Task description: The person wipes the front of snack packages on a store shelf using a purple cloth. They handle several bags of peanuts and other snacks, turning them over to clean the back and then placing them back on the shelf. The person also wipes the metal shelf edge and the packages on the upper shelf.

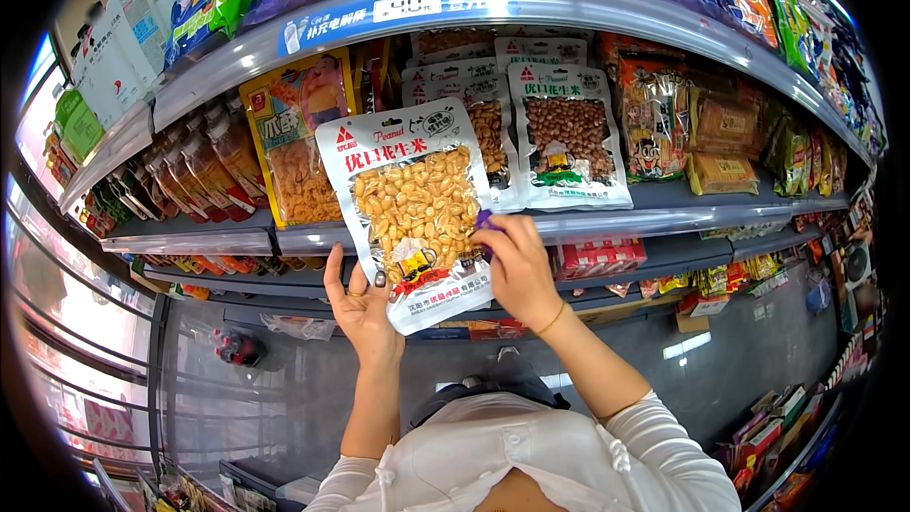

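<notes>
A white-edged plastic bag of shelled peanuts [419, 206] is tilted in front of the shelf, its clear window facing me. My left hand [366, 309] grips its lower left corner, thumb on the front and the other fingers mostly hidden behind. At the bag's right edge, my right hand [522, 267] pinches a small purple cloth [486, 222], which is mostly covered by the fingers. Behind the bag, similar peanut bags stand upright on the shelf, including one with reddish peanuts [571, 135]. A yellow snack bag [302, 156] stands to the left, partly covered.
The upper shelf edge [469, 8] carries a price display and overhangs the peanut bags. Bottled drinks [206, 167] line the left, packaged snacks [650, 117] the right. Lower shelves hold red packs [598, 259]. Dark bottles [239, 347] sit on the floor [313, 377].
</notes>
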The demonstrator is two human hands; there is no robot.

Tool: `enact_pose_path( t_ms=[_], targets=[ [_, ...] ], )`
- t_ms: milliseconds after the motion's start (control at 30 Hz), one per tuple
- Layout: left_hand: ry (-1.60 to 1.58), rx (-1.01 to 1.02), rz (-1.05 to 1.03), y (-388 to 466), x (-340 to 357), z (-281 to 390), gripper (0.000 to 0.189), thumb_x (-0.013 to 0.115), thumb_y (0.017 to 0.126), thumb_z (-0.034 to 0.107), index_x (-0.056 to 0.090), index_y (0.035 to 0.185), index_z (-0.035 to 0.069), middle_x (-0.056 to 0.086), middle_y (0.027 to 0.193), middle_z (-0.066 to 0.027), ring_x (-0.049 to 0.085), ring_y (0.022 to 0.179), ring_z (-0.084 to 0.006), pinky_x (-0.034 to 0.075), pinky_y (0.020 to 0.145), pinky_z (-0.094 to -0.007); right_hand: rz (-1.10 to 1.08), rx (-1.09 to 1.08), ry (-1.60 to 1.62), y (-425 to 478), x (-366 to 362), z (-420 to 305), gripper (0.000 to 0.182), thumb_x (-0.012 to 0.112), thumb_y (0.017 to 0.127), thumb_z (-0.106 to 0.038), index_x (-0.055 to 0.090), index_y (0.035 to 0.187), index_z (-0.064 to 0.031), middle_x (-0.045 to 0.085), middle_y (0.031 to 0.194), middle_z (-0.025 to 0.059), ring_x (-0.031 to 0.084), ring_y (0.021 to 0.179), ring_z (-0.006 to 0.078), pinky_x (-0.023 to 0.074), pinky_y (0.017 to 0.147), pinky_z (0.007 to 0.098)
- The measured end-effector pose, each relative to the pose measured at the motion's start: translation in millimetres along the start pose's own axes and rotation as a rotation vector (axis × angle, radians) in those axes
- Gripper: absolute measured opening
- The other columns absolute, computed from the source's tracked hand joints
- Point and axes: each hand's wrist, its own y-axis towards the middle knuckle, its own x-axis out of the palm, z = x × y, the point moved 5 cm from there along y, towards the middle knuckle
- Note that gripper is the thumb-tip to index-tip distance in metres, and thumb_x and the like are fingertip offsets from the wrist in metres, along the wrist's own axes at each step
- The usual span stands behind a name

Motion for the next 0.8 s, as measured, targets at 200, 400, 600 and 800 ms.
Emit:
enact_pose_path(
  t_ms=[200, 400, 600, 800],
  targets=[
    [-0.023, -0.027, -0.059, -6.8, 8.3, -13.4, 0.067, 0.049, 0.086, -0.018, 0.027, 0.144, 0.006, 0.059, 0.127, -0.0213, 0.062, 0.109, -0.0206, 0.053, 0.088, -0.0324, -0.267, -0.314, 0.288, -17.9, 27.2, -75.8, 0.026, 0.061, 0.074, 0.0, 0.062, 0.1, -0.0026, 0.057, 0.108, 0.0113, 0.055, 0.101, 0.0307, 0.0458, 0.091, 0.0403],
    [-0.013, -0.017, 0.015, 1.6, 1.1, 4.1, 0.068, 0.052, 0.086, -0.016, 0.027, 0.145, 0.006, 0.06, 0.124, -0.0206, 0.063, 0.107, -0.0221, 0.055, 0.086, -0.0338, -0.148, -0.21, 0.048, -1.0, -1.7, -23.2, 0.024, 0.058, 0.071, 0.001, 0.061, 0.094, -0.0048, 0.057, 0.101, 0.0111, 0.054, 0.096, 0.0316, 0.0453, 0.086, 0.04],
    [-0.086, -0.073, 0.031, 3.9, -8.8, 4.6, 0.072, 0.051, 0.082, -0.018, 0.028, 0.145, 0.006, 0.051, 0.136, -0.0196, 0.059, 0.115, -0.0239, 0.055, 0.09, -0.0352, 0.137, 0.389, 0.546, 2.8, -33.3, 45.5, 0.032, 0.056, 0.079, 0.01, 0.06, 0.109, 0.0, 0.06, 0.112, 0.0124, 0.058, 0.108, 0.0253, 0.0452, 0.094, 0.0341],
    [-0.067, -0.28, -0.155, -16.0, 24.8, -22.4, 0.077, 0.047, 0.08, -0.018, 0.026, 0.15, 0.008, 0.043, 0.146, -0.014, 0.05, 0.126, -0.0214, 0.049, 0.092, -0.0291, 0.264, 0.127, 0.639, -5.0, -29.3, -21.0, 0.036, 0.061, 0.086, 0.0, 0.055, 0.121, 0.0027, 0.049, 0.134, 0.0176, 0.051, 0.122, 0.0263, 0.0395, 0.102, 0.0349]
  ],
)
